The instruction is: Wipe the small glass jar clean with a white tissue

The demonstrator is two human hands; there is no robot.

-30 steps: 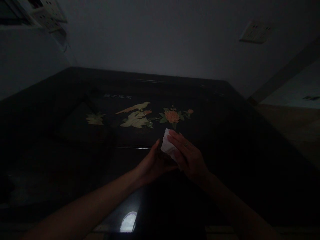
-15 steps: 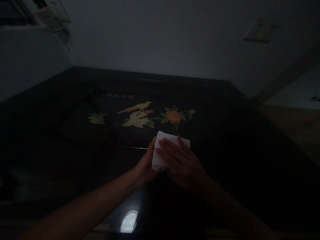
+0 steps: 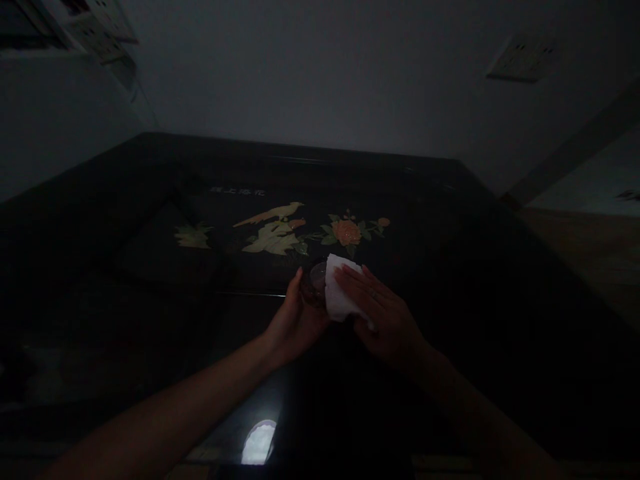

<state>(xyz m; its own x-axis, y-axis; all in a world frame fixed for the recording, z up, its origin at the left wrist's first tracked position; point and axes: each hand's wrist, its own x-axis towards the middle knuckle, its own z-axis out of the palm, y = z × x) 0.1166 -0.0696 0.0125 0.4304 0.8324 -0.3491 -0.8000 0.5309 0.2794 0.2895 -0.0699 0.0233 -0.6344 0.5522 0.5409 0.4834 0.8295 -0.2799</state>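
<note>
A small round dish of dark, glassy look [image 3: 314,281] is held up in my left hand [image 3: 299,327]. My thumb lies along its left side, and the fingers are partly hidden under it. White folded tissue [image 3: 341,293] covers the dish's right part. My right hand [image 3: 383,317] presses this tissue against the dish, its fingers laid over the top and a ring on one of them. Both hands are above the near part of a glossy black table [image 3: 240,393]. Poor light leaves the dish's exact kind unclear.
The tabletop bears an inlaid bird [image 3: 275,215], an orange flower [image 3: 347,232] and pale characters [image 3: 237,191]. A wall [image 3: 320,73] stands behind the table, with a socket [image 3: 520,60] at upper right. Another socket plate [image 3: 97,40] is at upper left.
The tissue and my right hand have shifted right, uncovering the left part of the round dish. My left hand stays nearly in place around it.
</note>
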